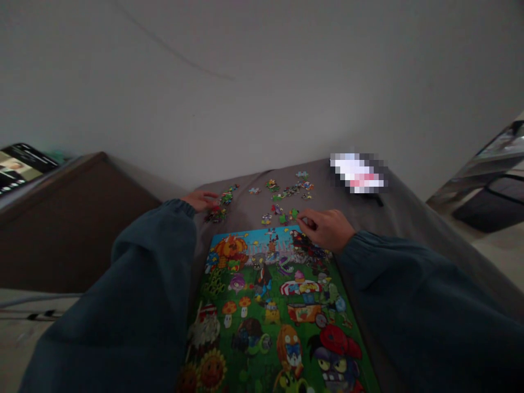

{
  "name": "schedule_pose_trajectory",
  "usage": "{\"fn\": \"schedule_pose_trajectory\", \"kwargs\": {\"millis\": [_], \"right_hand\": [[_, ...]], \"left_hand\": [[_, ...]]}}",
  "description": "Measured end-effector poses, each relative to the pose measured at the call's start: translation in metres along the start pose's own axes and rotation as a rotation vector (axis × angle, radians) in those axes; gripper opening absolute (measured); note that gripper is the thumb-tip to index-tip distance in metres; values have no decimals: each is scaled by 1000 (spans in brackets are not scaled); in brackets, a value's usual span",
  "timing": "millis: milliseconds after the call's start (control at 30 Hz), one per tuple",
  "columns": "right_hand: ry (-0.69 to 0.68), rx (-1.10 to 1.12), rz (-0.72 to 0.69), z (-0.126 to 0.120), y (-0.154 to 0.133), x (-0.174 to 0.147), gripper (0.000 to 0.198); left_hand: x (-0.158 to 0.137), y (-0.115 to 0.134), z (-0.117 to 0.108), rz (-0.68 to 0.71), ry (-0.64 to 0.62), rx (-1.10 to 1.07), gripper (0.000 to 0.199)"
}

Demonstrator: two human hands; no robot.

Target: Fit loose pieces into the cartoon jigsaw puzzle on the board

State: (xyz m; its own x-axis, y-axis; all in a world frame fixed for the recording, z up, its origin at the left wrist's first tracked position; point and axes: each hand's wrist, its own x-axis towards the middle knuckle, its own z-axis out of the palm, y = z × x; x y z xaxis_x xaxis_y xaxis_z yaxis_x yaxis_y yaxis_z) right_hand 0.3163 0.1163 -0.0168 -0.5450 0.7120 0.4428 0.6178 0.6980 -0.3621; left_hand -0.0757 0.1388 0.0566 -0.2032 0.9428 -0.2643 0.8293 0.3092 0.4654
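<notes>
A large jigsaw puzzle (262,305) with cartoon plants and zombies lies flat in front of me, its picture largely joined. My left hand (201,201) reaches past its far left corner, fingers stretched out and touching a small heap of loose puzzle pieces (226,197). Beyond the far right edge, my right hand (329,228) has thumb and forefinger pinched at a green puzzle piece (293,215); the dim light blurs the exact contact. Other loose pieces (266,219) lie close to that hand.
More scattered pieces (290,190) lie farther back on the grey cloth (245,210), near the wall. At the back right stands a lit phone (356,173), its screen blurred out. A brown box-like panel (77,218) is at left, with another screen (24,164) above it.
</notes>
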Motion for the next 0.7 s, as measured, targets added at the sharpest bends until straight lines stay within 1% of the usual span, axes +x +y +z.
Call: {"fn": "schedule_pose_trajectory", "kwargs": {"millis": [100, 167, 200, 267, 333, 367, 400, 433, 500, 567, 633, 700], "right_hand": [[-23, 66, 37, -3, -2, 1, 24], [-54, 190, 69, -8, -7, 1, 22], [-82, 282, 83, -12, -11, 1, 21], [-158, 501, 107, -20, -21, 0, 21], [-231, 717, 130, -27, -35, -3, 29], [-253, 811, 141, -29, -42, -4, 34], [-261, 892, 160, -30, -49, -7, 37], [-260, 961, 187, -30, -56, -9, 37], [-258, 1058, 257, -28, -66, -13, 32], [-282, 1109, 309, -26, -71, -15, 28], [-312, 1115, 315, -27, -72, -15, 25], [-333, 1078, 288, -33, -68, -13, 21]], "left_hand": [[-18, 13, -15, 17, 24, -22, 37], [-37, 25, -16, 87, 77, -71, 37], [-49, 32, -12, 128, 101, -106, 36], [-74, 48, 6, 212, 118, -186, 35], [-102, 65, 33, 282, 91, -259, 38], [-115, 74, 46, 312, 63, -297, 39], [-127, 81, 59, 342, 1, -365, 39], [-138, 88, 70, 358, -60, -413, 37], [-153, 95, 87, 354, -122, -467, 34], [-160, 94, 97, 357, -164, -483, 31], [-163, 89, 100, 410, -149, -442, 27], [-164, 83, 100, 487, -118, -381, 24]]}}
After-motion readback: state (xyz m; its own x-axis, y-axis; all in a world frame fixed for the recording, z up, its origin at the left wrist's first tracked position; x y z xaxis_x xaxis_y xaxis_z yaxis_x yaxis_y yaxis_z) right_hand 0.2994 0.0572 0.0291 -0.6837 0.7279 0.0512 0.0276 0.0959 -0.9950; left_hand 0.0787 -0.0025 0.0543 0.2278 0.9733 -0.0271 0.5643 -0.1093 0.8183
